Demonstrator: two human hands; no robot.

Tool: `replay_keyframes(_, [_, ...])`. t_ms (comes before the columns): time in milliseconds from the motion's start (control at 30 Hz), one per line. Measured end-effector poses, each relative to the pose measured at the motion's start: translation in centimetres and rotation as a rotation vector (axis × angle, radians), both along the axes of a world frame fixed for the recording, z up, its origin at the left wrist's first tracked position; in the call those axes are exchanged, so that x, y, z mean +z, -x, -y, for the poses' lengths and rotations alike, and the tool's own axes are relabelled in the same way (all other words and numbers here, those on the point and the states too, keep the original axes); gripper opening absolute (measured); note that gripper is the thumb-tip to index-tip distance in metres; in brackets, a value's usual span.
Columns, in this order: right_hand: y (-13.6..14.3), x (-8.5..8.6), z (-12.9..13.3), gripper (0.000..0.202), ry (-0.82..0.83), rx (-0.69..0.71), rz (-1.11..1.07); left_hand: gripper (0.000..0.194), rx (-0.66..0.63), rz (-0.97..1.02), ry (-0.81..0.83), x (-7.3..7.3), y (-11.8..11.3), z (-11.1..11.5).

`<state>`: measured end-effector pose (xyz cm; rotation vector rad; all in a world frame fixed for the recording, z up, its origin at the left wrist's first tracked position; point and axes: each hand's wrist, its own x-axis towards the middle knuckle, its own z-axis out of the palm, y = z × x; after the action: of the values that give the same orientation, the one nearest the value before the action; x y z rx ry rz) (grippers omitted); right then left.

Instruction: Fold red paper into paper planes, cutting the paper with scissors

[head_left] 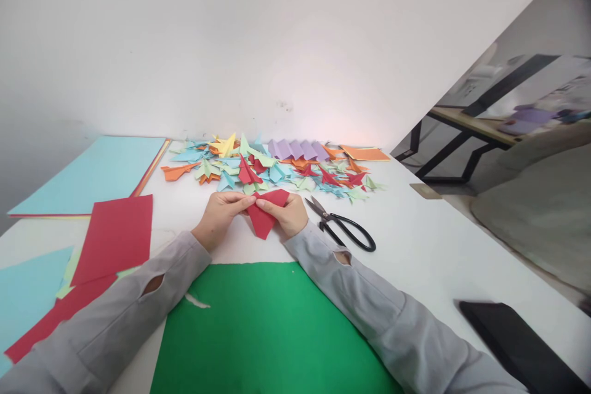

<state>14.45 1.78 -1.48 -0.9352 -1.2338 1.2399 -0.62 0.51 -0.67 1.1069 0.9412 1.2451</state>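
Between my two hands is a piece of red folded paper (pixel 264 225), raised over the white table just past the green mat. My left hand (pixel 218 215) pinches its left edge between thumb and fingers. On the other side, my right hand (pixel 290 214) grips the paper, its thumb pressed on the front face near the left thumb. The fingers behind the paper are partly hidden. Scissors with black handles (pixel 355 231) lie to the right of my right hand, blades pointing away. Beyond my hands spreads a pile of folded paper planes (pixel 249 172) in several colours.
Red paper sheets (pixel 117 228) and light blue sheets (pixel 32 289) lie at the left, below a large blue stack (pixel 96 172). The green mat (pixel 268 332) covers the near middle. A black phone-like slab (pixel 512 338) rests at the right. Orange paper (pixel 367 153) sits by the wall.
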Motion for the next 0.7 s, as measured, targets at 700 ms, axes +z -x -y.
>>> replay_keyframes(700, [0.1, 0.02, 0.01, 0.022, 0.05, 0.05, -0.111, 0.02, 0.03, 0.069, 0.032, -0.07, -0.07, -0.12])
